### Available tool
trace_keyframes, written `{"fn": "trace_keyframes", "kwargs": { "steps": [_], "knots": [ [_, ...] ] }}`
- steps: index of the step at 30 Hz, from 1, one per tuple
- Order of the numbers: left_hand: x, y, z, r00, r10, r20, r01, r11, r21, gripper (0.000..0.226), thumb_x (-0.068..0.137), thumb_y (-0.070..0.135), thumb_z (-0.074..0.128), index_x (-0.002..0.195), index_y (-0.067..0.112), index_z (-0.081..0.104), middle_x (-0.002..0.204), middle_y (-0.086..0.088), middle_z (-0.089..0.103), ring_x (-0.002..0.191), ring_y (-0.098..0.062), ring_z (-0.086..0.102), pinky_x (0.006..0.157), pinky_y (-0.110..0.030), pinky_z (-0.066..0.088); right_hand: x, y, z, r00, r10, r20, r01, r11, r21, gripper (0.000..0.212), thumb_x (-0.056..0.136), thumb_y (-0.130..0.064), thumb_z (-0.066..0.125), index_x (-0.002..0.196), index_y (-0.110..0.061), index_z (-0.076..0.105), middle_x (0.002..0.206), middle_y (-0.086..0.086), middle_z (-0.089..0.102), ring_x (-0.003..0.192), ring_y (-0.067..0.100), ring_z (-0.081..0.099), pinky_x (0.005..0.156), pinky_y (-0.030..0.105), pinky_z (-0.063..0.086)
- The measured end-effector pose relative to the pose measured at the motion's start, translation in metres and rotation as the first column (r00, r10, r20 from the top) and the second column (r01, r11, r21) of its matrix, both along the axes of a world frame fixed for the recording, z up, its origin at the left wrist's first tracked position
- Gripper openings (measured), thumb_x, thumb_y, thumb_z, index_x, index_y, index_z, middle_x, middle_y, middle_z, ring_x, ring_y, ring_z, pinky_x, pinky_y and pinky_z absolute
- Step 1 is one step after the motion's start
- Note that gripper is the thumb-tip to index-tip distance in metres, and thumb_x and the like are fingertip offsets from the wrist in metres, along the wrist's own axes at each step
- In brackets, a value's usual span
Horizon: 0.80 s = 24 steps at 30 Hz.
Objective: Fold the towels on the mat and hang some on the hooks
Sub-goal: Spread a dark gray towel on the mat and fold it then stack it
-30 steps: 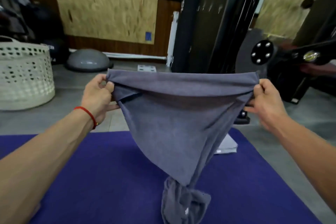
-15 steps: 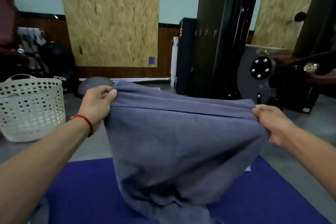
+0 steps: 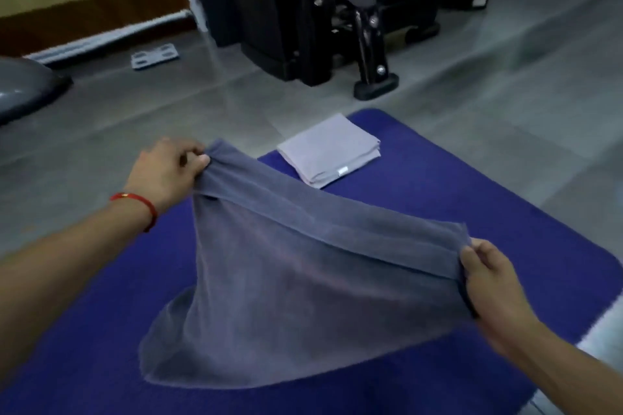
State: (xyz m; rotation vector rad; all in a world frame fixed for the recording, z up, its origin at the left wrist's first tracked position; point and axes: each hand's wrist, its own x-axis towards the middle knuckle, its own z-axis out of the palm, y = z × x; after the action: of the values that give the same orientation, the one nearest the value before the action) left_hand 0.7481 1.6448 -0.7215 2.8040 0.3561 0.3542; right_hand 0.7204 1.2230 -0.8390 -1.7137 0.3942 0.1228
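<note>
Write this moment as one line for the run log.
left hand: pinches grey towel corner | right hand: pinches other corner | towel: above blue mat | folded towel: mat's far edge

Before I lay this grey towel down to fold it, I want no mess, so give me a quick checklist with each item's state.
1. Left hand pinches one top corner of the grey towel: ok.
2. Right hand pinches the other corner: ok.
3. Top edge pulled straight between the hands: ok.
4. Lower edge spread flat on the blue mat: not ok, it drapes unevenly.
5. Folded light towel lies apart from the landing area: ok.
6. Hooks within reach: cannot tell, none in view.
</note>
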Motion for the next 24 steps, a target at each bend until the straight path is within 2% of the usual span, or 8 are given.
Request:
{"fn": "trace_keyframes", "kwargs": {
  "steps": [3,7,10,12,14,16,19,24],
  "knots": [
    [0.090,-0.075,-0.019,1.000,0.009,0.002,-0.009,0.996,-0.089,0.026,0.091,0.035,0.057,0.086,0.013,0.070,0.081,-0.018,0.072,0.086,-0.040,0.069,0.076,-0.043,0.056,0.023,-0.046,-0.026,0.965,-0.241,0.104,0.252,0.961,-0.112,0.016,0.107,-0.022,0.042,0.105,-0.017,0.057,0.099,0.004,0.065,0.087,0.019,0.061,0.066,0.035,0.049],
    [0.202,-0.189,-0.032,0.990,-0.138,0.015,0.129,0.883,-0.452,0.017,0.085,0.026,0.055,0.077,0.016,0.065,0.074,-0.014,0.072,0.065,-0.031,0.073,0.071,-0.046,0.063,0.055,-0.120,-0.039,0.808,-0.515,0.287,0.577,0.789,-0.211,0.010,0.101,-0.021,0.049,0.100,-0.022,0.058,0.088,0.000,0.064,0.075,0.015,0.055,0.073,0.033,0.045],
    [0.252,-0.255,-0.055,0.976,-0.219,0.004,0.200,0.884,-0.422,0.028,0.081,0.031,0.053,0.102,0.022,0.069,0.105,-0.014,0.074,0.097,-0.032,0.072,0.090,-0.042,0.058,0.071,-0.169,-0.053,0.707,-0.665,0.243,0.708,0.656,-0.263,0.012,0.094,-0.029,0.049,0.098,-0.027,0.060,0.089,0.002,0.065,0.079,0.020,0.057,0.078,0.040,0.050],
    [0.253,-0.281,-0.087,0.934,-0.348,-0.078,0.302,0.889,-0.344,0.049,0.093,0.029,0.054,0.140,0.021,0.052,0.132,-0.015,0.063,0.122,-0.035,0.059,0.105,-0.039,0.047,0.075,-0.196,-0.076,0.748,-0.654,0.111,0.653,0.698,-0.293,0.029,0.087,-0.044,0.049,0.105,-0.026,0.063,0.096,0.003,0.068,0.085,0.025,0.064,0.084,0.046,0.057],
    [0.221,-0.287,-0.126,0.861,-0.440,-0.253,0.366,0.884,-0.292,0.062,0.100,0.030,0.052,0.156,0.015,0.030,0.150,-0.017,0.048,0.136,-0.037,0.047,0.114,-0.038,0.036,0.068,-0.208,-0.100,0.840,-0.541,-0.029,0.476,0.762,-0.440,0.054,0.077,-0.055,0.050,0.116,-0.020,0.062,0.106,0.012,0.067,0.094,0.039,0.068,0.087,0.056,0.058],
    [0.164,-0.268,-0.160,0.808,-0.520,-0.278,0.479,0.854,-0.205,0.056,0.098,0.029,0.048,0.150,0.008,0.041,0.147,-0.020,0.050,0.132,-0.039,0.049,0.111,-0.043,0.038,0.047,-0.180,-0.104,0.935,-0.338,-0.105,0.224,0.794,-0.565,0.053,0.089,-0.038,0.059,0.134,-0.010,0.052,0.126,0.022,0.056,0.108,0.045,0.061,0.097,0.056,0.052],
    [0.043,-0.212,-0.198,0.817,-0.551,-0.168,0.565,0.823,0.048,0.038,0.087,0.034,0.045,0.117,0.016,0.061,0.120,-0.006,0.058,0.106,-0.031,0.056,0.086,-0.048,0.047,0.012,-0.122,-0.103,0.996,0.083,0.027,-0.037,0.685,-0.728,0.045,0.095,-0.017,0.057,0.139,-0.011,0.047,0.136,0.017,0.047,0.114,0.038,0.054,0.099,0.052,0.048],
    [-0.127,-0.129,-0.244,0.872,-0.417,-0.258,0.473,0.852,0.224,0.045,0.080,0.048,0.047,0.107,0.020,0.069,0.104,-0.001,0.054,0.084,-0.025,0.058,0.064,-0.040,0.047,-0.006,-0.045,-0.113,0.712,0.700,0.056,-0.371,0.442,-0.817,0.040,0.092,-0.020,0.052,0.132,-0.020,0.053,0.133,0.001,0.049,0.111,0.024,0.057,0.095,0.042,0.050]
  ]
}}
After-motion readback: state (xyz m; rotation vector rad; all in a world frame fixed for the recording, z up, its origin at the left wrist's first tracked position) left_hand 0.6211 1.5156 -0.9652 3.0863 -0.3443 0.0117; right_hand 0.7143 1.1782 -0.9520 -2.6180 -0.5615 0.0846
